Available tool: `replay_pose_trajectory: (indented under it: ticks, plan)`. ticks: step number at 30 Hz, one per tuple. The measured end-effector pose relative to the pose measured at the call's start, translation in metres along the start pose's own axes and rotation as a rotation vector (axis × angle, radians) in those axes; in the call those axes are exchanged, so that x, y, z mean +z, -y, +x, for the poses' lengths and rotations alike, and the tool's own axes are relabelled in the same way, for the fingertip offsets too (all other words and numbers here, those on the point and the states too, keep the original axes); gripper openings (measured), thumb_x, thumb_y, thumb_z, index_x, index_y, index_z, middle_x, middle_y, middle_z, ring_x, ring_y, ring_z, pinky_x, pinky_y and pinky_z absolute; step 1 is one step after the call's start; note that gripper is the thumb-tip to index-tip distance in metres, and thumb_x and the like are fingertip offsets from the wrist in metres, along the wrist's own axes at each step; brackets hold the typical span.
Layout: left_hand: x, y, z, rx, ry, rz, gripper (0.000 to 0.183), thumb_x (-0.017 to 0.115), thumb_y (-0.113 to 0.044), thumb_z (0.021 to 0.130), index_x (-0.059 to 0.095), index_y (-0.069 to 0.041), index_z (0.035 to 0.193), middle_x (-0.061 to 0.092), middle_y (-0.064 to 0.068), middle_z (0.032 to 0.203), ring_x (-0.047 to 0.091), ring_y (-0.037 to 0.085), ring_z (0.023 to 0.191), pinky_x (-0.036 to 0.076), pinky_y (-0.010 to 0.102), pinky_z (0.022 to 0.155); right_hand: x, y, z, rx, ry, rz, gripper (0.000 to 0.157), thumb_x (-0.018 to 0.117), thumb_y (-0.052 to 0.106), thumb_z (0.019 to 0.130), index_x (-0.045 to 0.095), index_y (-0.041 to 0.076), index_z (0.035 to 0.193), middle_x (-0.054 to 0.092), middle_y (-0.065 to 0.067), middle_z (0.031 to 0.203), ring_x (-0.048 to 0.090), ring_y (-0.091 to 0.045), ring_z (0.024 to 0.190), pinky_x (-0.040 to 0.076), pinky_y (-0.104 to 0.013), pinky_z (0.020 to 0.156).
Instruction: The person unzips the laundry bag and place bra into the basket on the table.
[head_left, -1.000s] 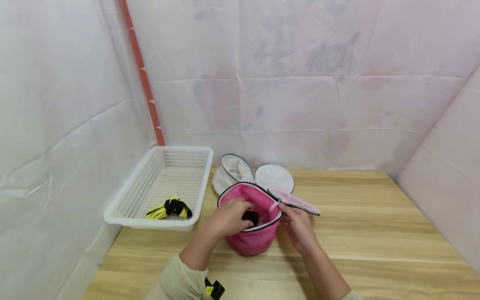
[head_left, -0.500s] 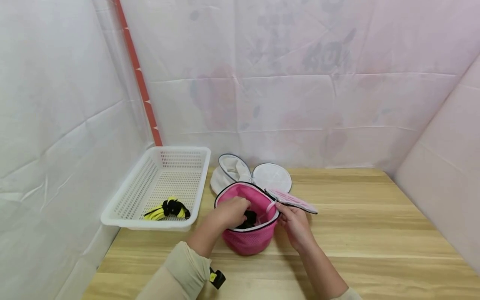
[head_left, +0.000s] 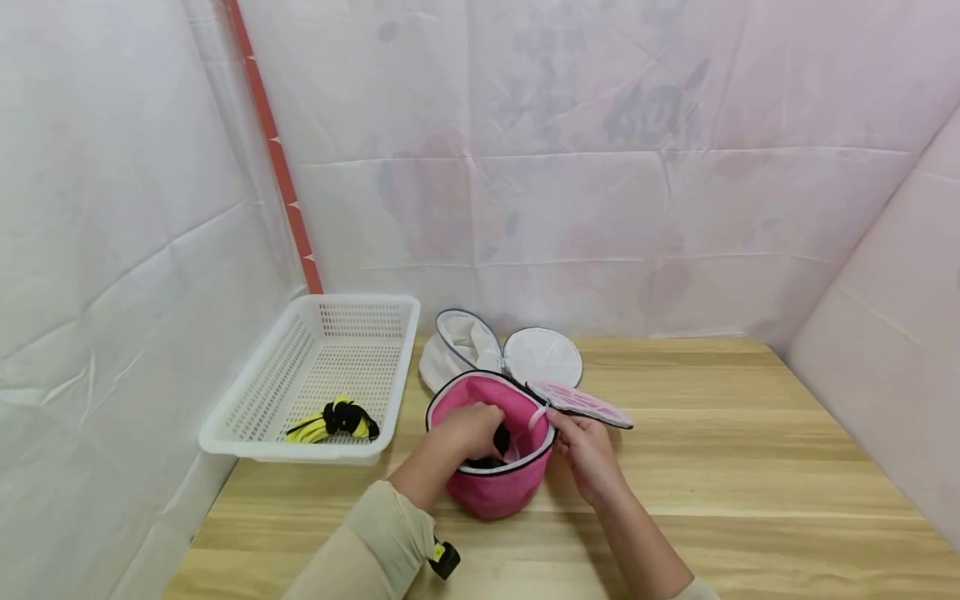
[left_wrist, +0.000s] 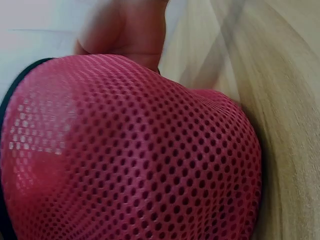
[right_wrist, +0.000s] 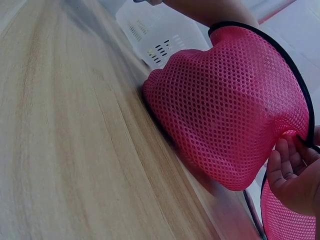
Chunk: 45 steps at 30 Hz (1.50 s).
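Note:
A pink mesh laundry bag (head_left: pixel 498 492) with a black-edged rim stands unzipped on the wooden table. My left hand (head_left: pixel 468 429) reaches down into its mouth, over something black (head_left: pixel 501 440) inside. The fingertips are hidden there, so their hold on the black thing does not show. At the bag's right side, my right hand (head_left: pixel 585 450) pinches the rim near the lid's hinge. The pink-and-white round lid (head_left: pixel 581 402) hangs folded out to the right, above that hand. In the right wrist view, the right fingers (right_wrist: pixel 287 155) curl at the mesh below the black edging.
A white perforated basket (head_left: pixel 405 358) at the left holds a yellow-and-black bundle (head_left: pixel 333 421). Behind the pink bag lies a white mesh bag (head_left: pixel 442 362) with its round lid (head_left: pixel 543 357) folded out. White sheeting (head_left: pixel 570 208) walls the table's back and sides.
My left hand has sunk deeper into the pink bag, and the black thing has gone down with it. The right hand keeps its pinch on the rim. The head view has shifted slightly.

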<state>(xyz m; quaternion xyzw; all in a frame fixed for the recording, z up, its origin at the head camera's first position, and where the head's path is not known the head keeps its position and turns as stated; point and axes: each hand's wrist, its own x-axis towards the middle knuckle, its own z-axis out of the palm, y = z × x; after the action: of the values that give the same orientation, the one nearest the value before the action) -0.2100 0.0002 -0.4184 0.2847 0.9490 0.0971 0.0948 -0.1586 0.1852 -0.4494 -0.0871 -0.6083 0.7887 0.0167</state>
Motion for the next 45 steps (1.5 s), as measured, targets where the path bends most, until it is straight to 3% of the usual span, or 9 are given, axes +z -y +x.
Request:
replay_pose_trajectory:
  ticks: [6, 12, 21, 26, 32, 39, 45]
  plan:
    - [0.005, 0.000, 0.006, -0.027, -0.024, 0.012, 0.027, 0.088, -0.024, 0.068, 0.066, -0.015, 0.082, 0.069, 0.003, 0.089, 0.066, 0.020, 0.085, 0.054, 0.038, 0.072, 0.001, -0.002, 0.001, 0.000, 0.009, 0.007, 0.018, 0.063, 0.013, 0.095, 0.069, 0.001, 0.082, 0.065, 0.003, 0.067, 0.058, -0.006, 0.063, 0.051, -0.022, 0.061]
    - [0.009, 0.002, 0.008, 0.014, -0.153, -0.009, 0.025, 0.084, -0.021, 0.067, 0.065, -0.015, 0.083, 0.062, 0.004, 0.093, 0.063, 0.023, 0.083, 0.053, 0.040, 0.071, 0.001, -0.002, 0.002, -0.004, 0.008, 0.003, 0.019, 0.062, 0.013, 0.095, 0.069, 0.000, 0.084, 0.066, 0.004, 0.068, 0.059, -0.006, 0.065, 0.051, -0.021, 0.063]
    - [0.010, 0.006, 0.004, 0.115, -0.186, -0.049, 0.013, 0.071, -0.011, 0.084, 0.060, -0.015, 0.089, 0.063, 0.000, 0.085, 0.063, 0.018, 0.081, 0.052, 0.034, 0.068, 0.001, -0.001, 0.002, -0.002, 0.004, -0.008, 0.019, 0.063, 0.015, 0.095, 0.069, -0.001, 0.087, 0.066, 0.004, 0.068, 0.056, -0.006, 0.063, 0.049, -0.022, 0.061]
    - [0.004, 0.007, 0.001, 0.165, -0.276, -0.057, 0.010, 0.070, -0.008, 0.085, 0.064, -0.016, 0.087, 0.062, -0.004, 0.079, 0.062, 0.016, 0.075, 0.049, 0.032, 0.064, 0.001, -0.002, 0.003, -0.005, 0.001, -0.003, 0.019, 0.061, 0.014, 0.096, 0.069, -0.003, 0.092, 0.068, 0.004, 0.071, 0.060, -0.005, 0.066, 0.051, -0.021, 0.063]
    - [-0.005, 0.003, -0.005, 0.193, -0.485, -0.015, 0.008, 0.071, -0.015, 0.085, 0.068, -0.021, 0.088, 0.068, -0.008, 0.091, 0.065, 0.011, 0.086, 0.053, 0.033, 0.067, 0.001, -0.003, 0.004, -0.007, 0.002, -0.006, 0.017, 0.060, 0.014, 0.096, 0.068, -0.001, 0.092, 0.068, 0.004, 0.071, 0.060, -0.005, 0.066, 0.051, -0.021, 0.062]
    - [-0.023, -0.007, -0.014, 0.361, -0.802, -0.064, 0.015, 0.072, -0.009, 0.084, 0.070, -0.019, 0.095, 0.069, -0.008, 0.093, 0.066, 0.006, 0.087, 0.055, 0.024, 0.073, 0.001, -0.003, 0.003, 0.007, -0.002, -0.007, 0.019, 0.061, 0.015, 0.096, 0.068, -0.001, 0.088, 0.065, 0.005, 0.067, 0.057, -0.006, 0.062, 0.050, -0.021, 0.059]
    - [-0.047, -0.012, -0.029, 0.461, -1.022, -0.153, 0.017, 0.065, -0.002, 0.084, 0.070, -0.012, 0.097, 0.069, -0.002, 0.095, 0.066, 0.011, 0.090, 0.056, 0.024, 0.079, 0.000, -0.002, 0.003, 0.014, 0.002, -0.008, 0.019, 0.061, 0.014, 0.096, 0.068, -0.002, 0.089, 0.066, 0.004, 0.067, 0.058, -0.006, 0.062, 0.051, -0.021, 0.060]
